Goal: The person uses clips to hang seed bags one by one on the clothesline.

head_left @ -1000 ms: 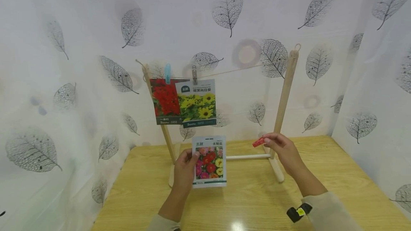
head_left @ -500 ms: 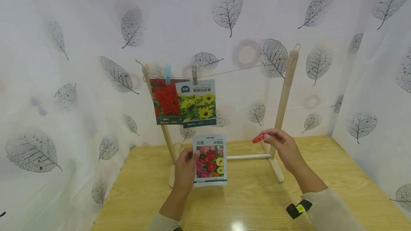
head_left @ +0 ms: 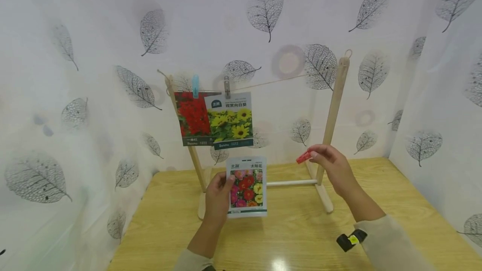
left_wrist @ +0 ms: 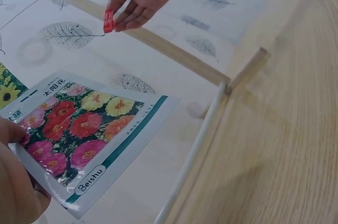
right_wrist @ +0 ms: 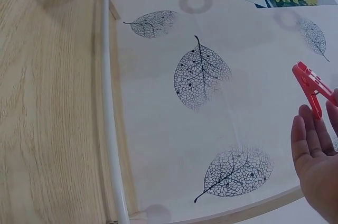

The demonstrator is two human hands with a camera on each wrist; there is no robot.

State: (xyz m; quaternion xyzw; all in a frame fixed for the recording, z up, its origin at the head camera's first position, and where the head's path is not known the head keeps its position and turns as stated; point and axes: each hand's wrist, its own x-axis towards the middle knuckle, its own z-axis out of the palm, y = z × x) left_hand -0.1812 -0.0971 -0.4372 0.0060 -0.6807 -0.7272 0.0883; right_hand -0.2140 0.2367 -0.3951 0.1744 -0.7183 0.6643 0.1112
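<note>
My left hand (head_left: 217,195) pinches the left edge of a white seed packet (head_left: 246,162) printed with pink, red and yellow flowers, held upright over the table. The left wrist view shows the thumb on the packet's front (left_wrist: 84,123). To the right, my right hand (head_left: 334,168) pinches a red clothespin (head_left: 304,157) between thumb and fingers. In the right wrist view the clothespin (right_wrist: 311,86) points away from the fingertips. Two packets hang from a string: a red-flower packet (head_left: 193,114) under a blue clothespin (head_left: 196,87), and a sunflower packet (head_left: 231,122) under a grey clothespin (head_left: 227,88).
The string (head_left: 278,82) runs between two wooden posts, the left post (head_left: 196,166) and the right post (head_left: 336,99). A white bar (head_left: 291,183) joins their feet low over the wooden table (head_left: 293,237). Behind hangs a leaf-patterned curtain (head_left: 233,20).
My right hand has risen slightly with the red clothespin. The packet in my left hand has moved up a little. The hanging packets stay on the string.
</note>
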